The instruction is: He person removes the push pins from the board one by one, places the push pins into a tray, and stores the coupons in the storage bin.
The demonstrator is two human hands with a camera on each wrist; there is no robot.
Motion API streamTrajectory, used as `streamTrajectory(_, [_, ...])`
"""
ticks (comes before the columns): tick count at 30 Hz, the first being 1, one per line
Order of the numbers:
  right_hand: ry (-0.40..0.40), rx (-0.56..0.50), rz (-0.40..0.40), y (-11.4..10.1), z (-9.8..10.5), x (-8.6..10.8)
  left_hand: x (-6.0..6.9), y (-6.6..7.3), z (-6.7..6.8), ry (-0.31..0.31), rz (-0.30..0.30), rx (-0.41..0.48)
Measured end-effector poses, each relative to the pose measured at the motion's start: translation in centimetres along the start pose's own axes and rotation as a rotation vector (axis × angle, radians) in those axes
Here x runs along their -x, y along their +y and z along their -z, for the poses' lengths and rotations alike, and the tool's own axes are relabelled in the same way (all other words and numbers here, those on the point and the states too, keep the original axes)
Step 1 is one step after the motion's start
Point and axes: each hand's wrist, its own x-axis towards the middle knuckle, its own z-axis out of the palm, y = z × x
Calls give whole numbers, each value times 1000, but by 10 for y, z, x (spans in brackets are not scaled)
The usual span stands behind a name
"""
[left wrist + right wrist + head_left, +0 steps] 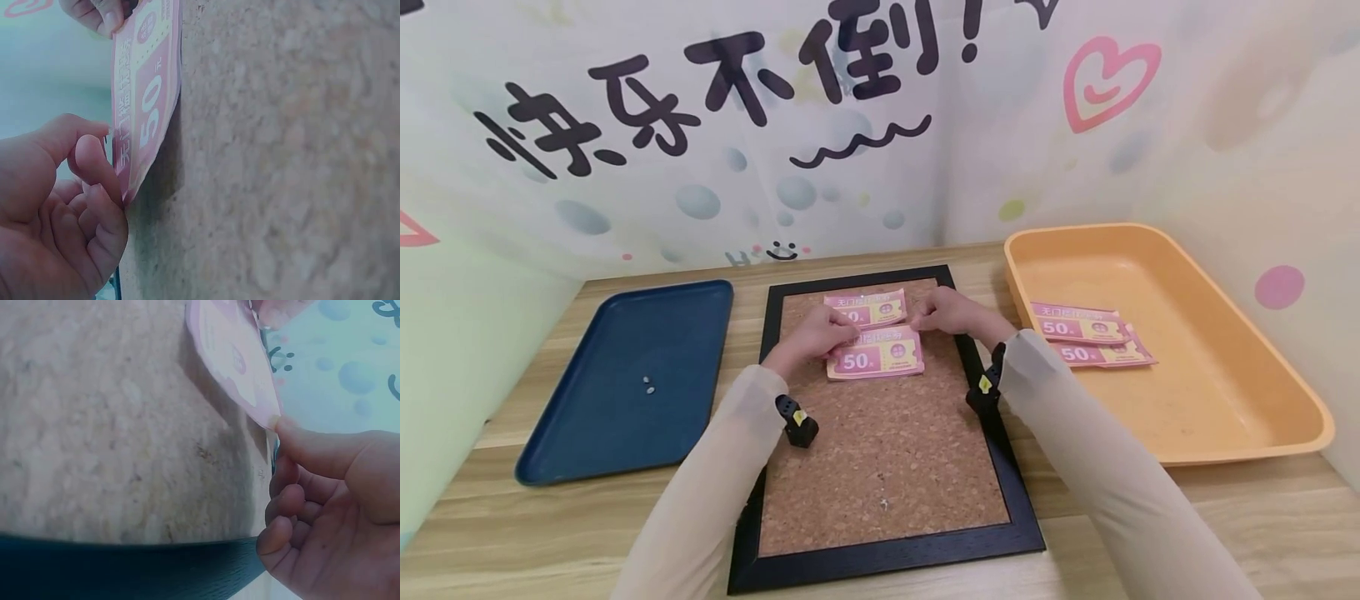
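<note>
Both hands hold a pink and yellow coupon marked 50 [874, 354] over the cork board [887, 450]. The left hand [820, 333] grips its upper left corner; in the left wrist view the fingers of that hand [69, 206] curl at the edge of the coupon [147, 94]. The right hand [951, 312] pinches the upper right corner; in the right wrist view the thumb of this hand [331, 494] lies on the tip of the coupon [234, 356]. Just above it, another coupon [880, 307] lies on the cork, with a small pale dot at its top edge.
A blue tray [625, 425] with a few small pale pieces [650, 385] stands on the left. An orange tray [1210, 417] on the right holds several coupons [1078, 325]. The black frame [895, 554] borders the cork, where a small silvery thing [883, 503] lies near the bottom.
</note>
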Motion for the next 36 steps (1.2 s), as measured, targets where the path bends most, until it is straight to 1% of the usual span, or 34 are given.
streamTrajectory(4, [2,-12,10,-2,2,3,3,0,4,-9,-33,-7])
streamTrajectory(12, [21,5,32,-12,7,10,11,-1,14,6,-102,-21])
streamTrajectory(18, [39,10,50,-20,12,19,17,0,21,16,-110,-20])
streamTrajectory(22, [40,5,65,-26,15,25,22,3,26,33,-113,-45])
streamTrajectory(26, [55,19,103,-32,19,29,27,7,29,37,-113,-63])
streamTrajectory(30, [78,35,130,-34,22,31,33,11,31,33,-135,-59])
streamTrajectory(36, [81,50,155,-41,28,37,42,18,35,33,-174,-52])
